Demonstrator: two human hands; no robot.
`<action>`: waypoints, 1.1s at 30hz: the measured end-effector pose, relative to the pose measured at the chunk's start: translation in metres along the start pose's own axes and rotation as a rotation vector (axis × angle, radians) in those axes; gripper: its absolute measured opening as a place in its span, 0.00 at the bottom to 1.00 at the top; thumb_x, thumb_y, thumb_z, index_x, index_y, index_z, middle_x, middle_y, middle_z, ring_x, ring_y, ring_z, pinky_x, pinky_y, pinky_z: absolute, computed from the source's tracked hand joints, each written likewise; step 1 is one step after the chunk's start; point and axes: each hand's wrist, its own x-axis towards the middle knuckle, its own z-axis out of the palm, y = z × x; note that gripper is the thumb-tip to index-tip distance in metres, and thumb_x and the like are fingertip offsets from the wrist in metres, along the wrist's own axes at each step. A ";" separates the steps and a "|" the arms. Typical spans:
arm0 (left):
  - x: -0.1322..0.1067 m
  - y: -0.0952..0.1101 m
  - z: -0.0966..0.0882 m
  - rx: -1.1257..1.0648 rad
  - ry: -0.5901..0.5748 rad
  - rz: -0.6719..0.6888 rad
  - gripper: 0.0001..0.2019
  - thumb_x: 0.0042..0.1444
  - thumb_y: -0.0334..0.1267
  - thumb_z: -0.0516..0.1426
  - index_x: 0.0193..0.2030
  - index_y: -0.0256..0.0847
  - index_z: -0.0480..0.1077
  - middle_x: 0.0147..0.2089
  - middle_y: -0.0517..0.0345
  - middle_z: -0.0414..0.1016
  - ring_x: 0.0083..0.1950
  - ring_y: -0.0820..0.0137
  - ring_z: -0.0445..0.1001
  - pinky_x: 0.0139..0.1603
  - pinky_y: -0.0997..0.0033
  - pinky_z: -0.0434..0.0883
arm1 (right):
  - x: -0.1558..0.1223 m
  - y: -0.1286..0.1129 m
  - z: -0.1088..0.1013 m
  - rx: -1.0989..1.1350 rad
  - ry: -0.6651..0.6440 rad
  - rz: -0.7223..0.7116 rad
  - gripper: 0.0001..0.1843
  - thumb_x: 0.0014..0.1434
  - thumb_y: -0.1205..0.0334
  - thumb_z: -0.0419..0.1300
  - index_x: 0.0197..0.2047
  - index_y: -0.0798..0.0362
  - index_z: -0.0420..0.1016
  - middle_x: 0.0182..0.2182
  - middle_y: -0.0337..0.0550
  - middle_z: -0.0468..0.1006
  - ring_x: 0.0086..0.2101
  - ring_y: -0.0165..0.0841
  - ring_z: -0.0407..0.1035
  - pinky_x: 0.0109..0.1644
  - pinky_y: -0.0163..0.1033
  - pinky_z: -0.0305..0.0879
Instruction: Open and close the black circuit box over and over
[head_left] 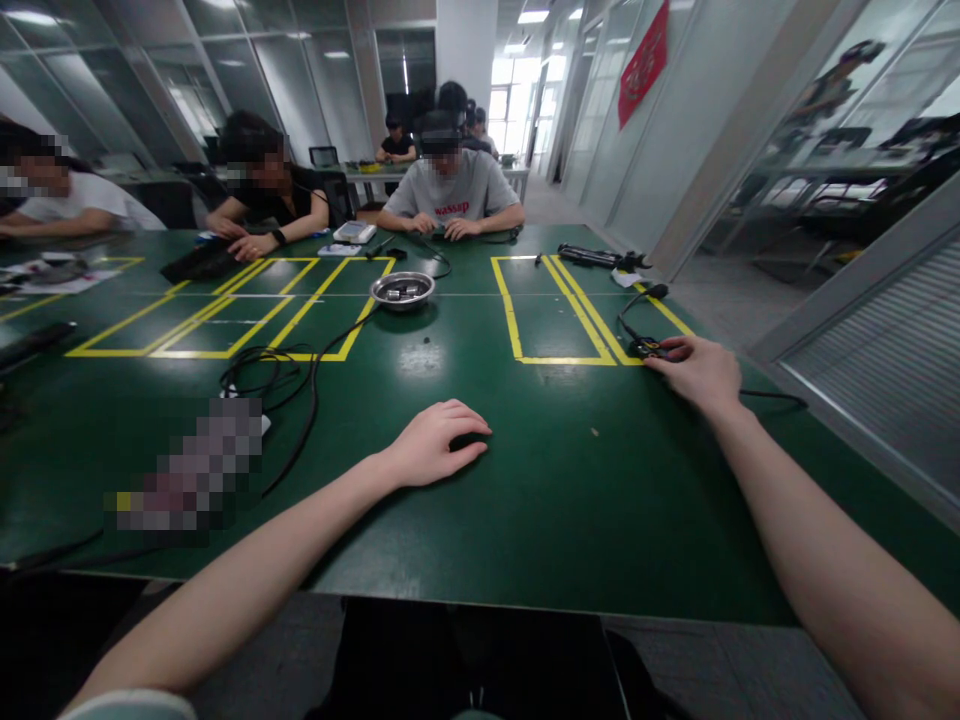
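Observation:
My left hand (439,442) rests palm down on the green table (540,500), fingers loosely curved and slightly apart, holding nothing. My right hand (697,370) reaches out to the right, its fingertips on a small black device (646,348) with a cable (634,310) that lies at the corner of a yellow taped rectangle (551,310). The fingers are stretched toward it; whether they grip it I cannot make out.
A metal bowl (403,290) with small parts sits mid-table. Black cables (277,375) coil at the left. A black tool (596,257) lies at the far right. Three people sit along the far and left sides, more behind. A glass wall runs along the right.

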 end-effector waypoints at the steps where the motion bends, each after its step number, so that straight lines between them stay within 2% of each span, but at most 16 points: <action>1: 0.000 0.000 0.000 -0.001 -0.001 0.001 0.09 0.67 0.38 0.59 0.50 0.42 0.79 0.51 0.51 0.83 0.53 0.62 0.79 0.57 0.58 0.75 | 0.000 0.001 0.001 0.015 0.005 0.002 0.17 0.54 0.54 0.68 0.46 0.50 0.81 0.40 0.46 0.84 0.41 0.45 0.76 0.35 0.42 0.63; 9: 0.000 -0.002 0.001 -0.004 -0.002 -0.001 0.08 0.67 0.38 0.59 0.49 0.41 0.79 0.51 0.51 0.83 0.53 0.61 0.79 0.57 0.58 0.75 | 0.000 0.004 0.007 0.063 0.052 -0.029 0.10 0.53 0.59 0.65 0.41 0.46 0.75 0.39 0.46 0.82 0.41 0.47 0.76 0.36 0.45 0.65; 18: 0.000 -0.001 0.000 -0.002 0.001 -0.003 0.09 0.67 0.39 0.59 0.49 0.42 0.79 0.51 0.51 0.83 0.53 0.61 0.79 0.57 0.57 0.75 | 0.001 0.005 0.009 0.112 0.044 -0.002 0.10 0.51 0.58 0.65 0.37 0.47 0.72 0.36 0.44 0.80 0.39 0.45 0.74 0.36 0.44 0.64; 26: 0.000 -0.001 0.000 -0.009 -0.002 -0.009 0.09 0.67 0.39 0.59 0.49 0.42 0.79 0.51 0.51 0.83 0.54 0.61 0.79 0.58 0.57 0.75 | -0.002 -0.002 0.004 0.144 0.040 0.046 0.15 0.50 0.60 0.65 0.36 0.46 0.61 0.39 0.46 0.79 0.41 0.44 0.74 0.38 0.43 0.62; 33: 0.000 -0.001 0.000 0.001 -0.003 -0.004 0.08 0.67 0.38 0.59 0.48 0.41 0.79 0.51 0.51 0.83 0.53 0.62 0.79 0.57 0.58 0.75 | -0.009 -0.007 -0.003 0.243 0.031 0.013 0.17 0.51 0.57 0.69 0.39 0.47 0.64 0.38 0.46 0.78 0.41 0.44 0.74 0.41 0.44 0.65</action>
